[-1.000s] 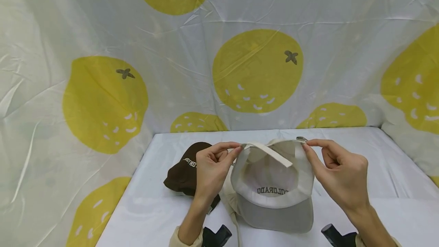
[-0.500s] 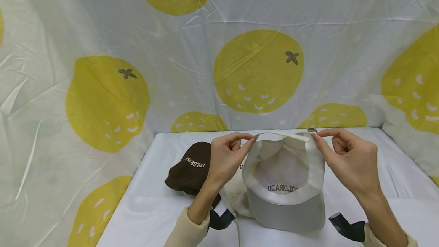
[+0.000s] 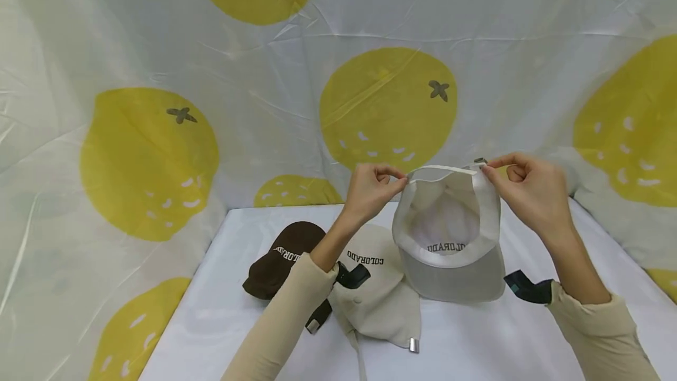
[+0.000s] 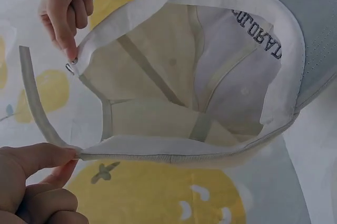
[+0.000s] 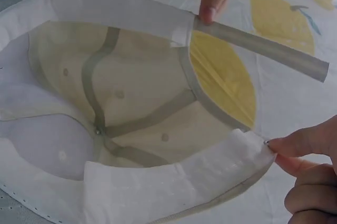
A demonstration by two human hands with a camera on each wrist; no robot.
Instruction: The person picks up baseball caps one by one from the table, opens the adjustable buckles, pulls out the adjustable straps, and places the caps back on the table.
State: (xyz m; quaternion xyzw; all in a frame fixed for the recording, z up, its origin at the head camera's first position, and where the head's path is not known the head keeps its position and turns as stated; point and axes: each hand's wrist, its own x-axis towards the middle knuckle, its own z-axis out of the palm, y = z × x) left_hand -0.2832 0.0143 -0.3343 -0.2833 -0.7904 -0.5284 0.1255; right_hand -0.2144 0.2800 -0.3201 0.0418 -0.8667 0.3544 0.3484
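Observation:
A pale cap hangs raised, its inside facing me, brim down, with COLORADO stitching showing through reversed. My left hand pinches the back edge of the cap where a loose strap begins. On the other side of the back opening, my right hand pinches the edge beside a small metal buckle. The strap's end lies free of the buckle. Both wrist views show thumb and finger tips gripping the two corners of the opening.
On the white-covered table lie a beige cap with a metal buckle at its rim and a dark brown cap to its left, partly behind my left arm. A lemon-print cloth hangs behind the table.
Both hands have lifted the pale cap up and slightly to the right, keeping their pinch on it. More of the beige cap beneath shows. The strap has swung up across the opening.

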